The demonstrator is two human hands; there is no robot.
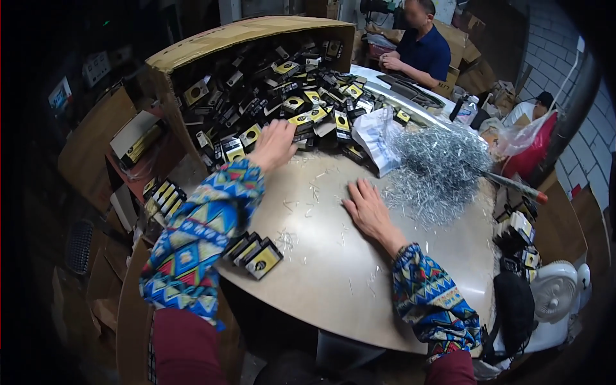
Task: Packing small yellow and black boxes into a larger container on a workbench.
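My left hand reaches to the near edge of a big heap of small black and yellow boxes. Its fingers are somewhat bent, with the thumb apart, and the tips lie against the boxes; no box shows clearly held. On the tabletop, my right hand rests palm down, fingers stretched and empty. Just right of it rises a pile of thin silvery metal pins, perhaps nails or screws. A crumpled white bag lies between the boxes and the metal pile.
A large cardboard carton lies on its side around the heap. Several boxes stand in a row at the table's near left edge. Loose pins are scattered about. A red-tipped rod sticks out rightward, above a white fan. A person sits across.
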